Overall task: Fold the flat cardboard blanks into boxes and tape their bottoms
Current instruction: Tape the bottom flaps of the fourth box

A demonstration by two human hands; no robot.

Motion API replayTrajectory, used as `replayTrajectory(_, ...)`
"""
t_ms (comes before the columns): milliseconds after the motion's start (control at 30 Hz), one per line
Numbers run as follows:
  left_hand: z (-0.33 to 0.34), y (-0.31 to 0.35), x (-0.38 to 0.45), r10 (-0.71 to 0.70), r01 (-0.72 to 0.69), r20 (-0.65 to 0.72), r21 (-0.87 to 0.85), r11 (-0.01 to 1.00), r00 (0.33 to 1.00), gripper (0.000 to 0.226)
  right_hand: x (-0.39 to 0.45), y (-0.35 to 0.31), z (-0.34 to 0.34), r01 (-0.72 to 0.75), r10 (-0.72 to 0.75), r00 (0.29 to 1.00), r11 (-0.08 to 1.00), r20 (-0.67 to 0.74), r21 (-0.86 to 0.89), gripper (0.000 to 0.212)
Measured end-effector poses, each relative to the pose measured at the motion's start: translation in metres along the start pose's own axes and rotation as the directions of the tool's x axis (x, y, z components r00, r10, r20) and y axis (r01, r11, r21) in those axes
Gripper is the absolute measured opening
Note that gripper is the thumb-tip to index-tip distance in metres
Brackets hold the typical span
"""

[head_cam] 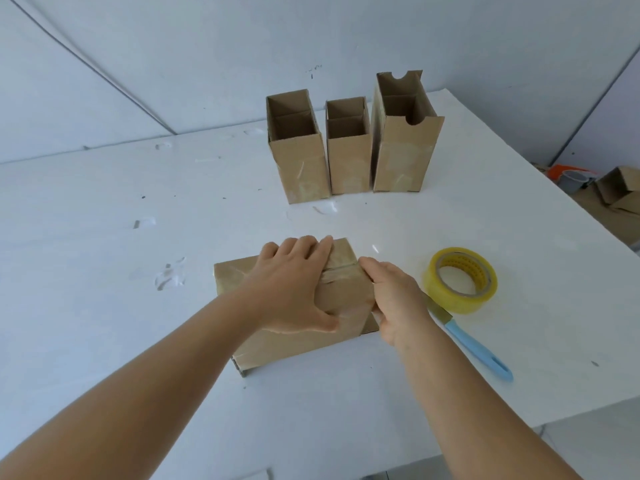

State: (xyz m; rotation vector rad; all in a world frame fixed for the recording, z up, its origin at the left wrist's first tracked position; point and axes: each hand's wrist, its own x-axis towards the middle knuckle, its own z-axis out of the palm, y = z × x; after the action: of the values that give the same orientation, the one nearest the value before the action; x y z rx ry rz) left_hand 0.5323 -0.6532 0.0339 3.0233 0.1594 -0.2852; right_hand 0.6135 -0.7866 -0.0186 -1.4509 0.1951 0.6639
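Observation:
A cardboard box [242, 278] lies on its side in the middle of the white table [104, 271], its flapped end turned to the right. My left hand [294, 285] lies flat across its top, fingers stretched to the far edge and thumb down the near face. My right hand [391, 299] presses against the box's right end, where a strip of clear tape crosses the flap seam; its fingertips are hidden behind the box. Three folded boxes stand upright with open tops at the back: a left one [304, 168], a middle one [348, 161] and a taller right one [401, 157].
A roll of yellowish clear tape [460, 280] lies right of the box. A knife with a light blue handle [478, 348] lies just in front of it, partly under my right wrist. Off the table's right edge, cardboard pieces [620, 192] and a small bin lie on the floor.

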Motion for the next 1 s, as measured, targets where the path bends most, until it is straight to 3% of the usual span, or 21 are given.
replayTrajectory(133, 0.004, -0.002, -0.001, 0.012, -0.013, -0.065, -0.023, 1.0, 0.998, 0.111, 0.006, 0.012, -0.008, -0.12, 0.126, 0.985, 0.991, 0.118, -0.06, 0.032)
replayTrajectory(200, 0.003, -0.004, -0.002, 0.004, -0.007, -0.089, -0.042, 0.999, 0.996, 0.111, 0.009, 0.014, -0.008, -0.111, 0.129, 0.984, 0.983, 0.124, -0.149, 0.038)
replayTrajectory(333, -0.002, -0.003, -0.001, 0.001, -0.01, -0.119, -0.072, 0.997, 0.993, 0.111, 0.005, 0.003, -0.008, 0.156, -0.145, 0.986, 0.975, 0.079, -0.157, 0.042)
replayTrajectory(433, -0.002, -0.003, -0.001, 0.004, -0.014, -0.132, -0.074, 0.997, 0.991, 0.111, -0.011, -0.01, -0.005, 0.354, -0.28, 0.899, 0.917, 0.337, -0.182, 0.044)
replayTrajectory(533, 0.0, -0.004, -0.002, -0.001, -0.012, -0.142, -0.087, 0.996, 0.99, 0.11, -0.011, -0.007, -0.007, 0.346, -0.231, 0.873, 0.914, 0.429, -0.212, 0.046)
replayTrajectory(633, 0.001, -0.003, -0.001, 0.011, -0.023, -0.135, -0.089, 0.996, 0.991, 0.108, -0.007, -0.009, -0.014, 0.215, -0.077, 0.883, 0.944, 0.463, -0.252, 0.048)
replayTrajectory(733, 0.001, -0.003, -0.001, 0.017, -0.029, -0.147, -0.081, 0.996, 0.989, 0.106, -0.013, -0.021, -0.021, 0.165, 0.073, 0.878, 0.882, 0.473, -0.442, 0.058)
replayTrajectory(800, 0.0, -0.005, -0.002, 0.0, -0.013, -0.148, -0.088, 0.996, 0.989, 0.106, -0.018, -0.025, -0.024, 0.208, 0.039, 0.898, 0.839, 0.437, -0.503, 0.06)
replayTrajectory(900, 0.0, -0.007, -0.002, -0.017, 0.001, -0.16, -0.1, 0.995, 0.987, 0.107, -0.025, -0.026, -0.017, 0.373, -0.18, 0.888, 0.821, 0.423, -0.433, 0.054)
replayTrajectory(1000, 0.001, -0.006, -0.003, -0.018, 0.002, -0.163, -0.102, 0.995, 0.986, 0.107, -0.022, -0.022, -0.016, 0.356, -0.058, 0.866, 0.769, 0.496, -0.531, 0.05)
